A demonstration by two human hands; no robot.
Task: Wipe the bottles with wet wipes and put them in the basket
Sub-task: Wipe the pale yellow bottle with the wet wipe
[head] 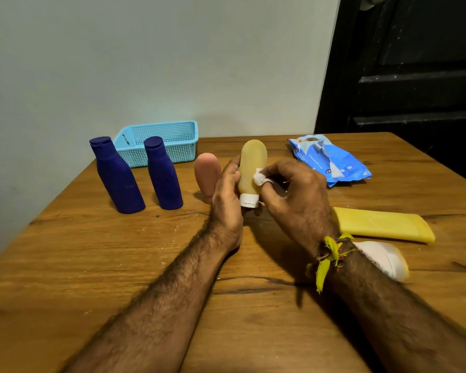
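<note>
One wooden surface (pixel 92 265), largest item; far edge against pale wall, right far corner beside dark door, left edge running diagonally toward the viewer. Open bare wood along the near left and in the strip between the forearms.

Blue mesh basket (pixel 156 142), far left-centre, back rim close to the wall edge; only a small dark item visible through the mesh at its left end.

Blue wet wipes pack (pixel 331 160), far right, torn open, lying flat, well clear of the right edge.

Long yellow tube (pixel 382 224), lying flat to the right, just beyond the right wrist; white-and-yellow item (pixel 388 258) just nearer, partly hidden by the forearm.

Two dark blue bottles, left one (pixel 116 176) and right one (pixel 163 175), upright, side by side with a gap between, in front of the basket.

Pink bottle (pixel 206 176), standing cap-down, just left of the hands, partly hidden behind the left hand.

Yellow bottle (pixel 252 168), held above the surface at centre, white cap downward.

Left hand (pixel 226 200), fingers curled round the yellow bottle's left side and lower body.

Right hand (pixel 296 195), fingers pinching a small white wipe (pixel 260 179) pressed against the yellow bottle's right side.

Yellow thread band (pixel 328 254) on the right wrist.
</note>
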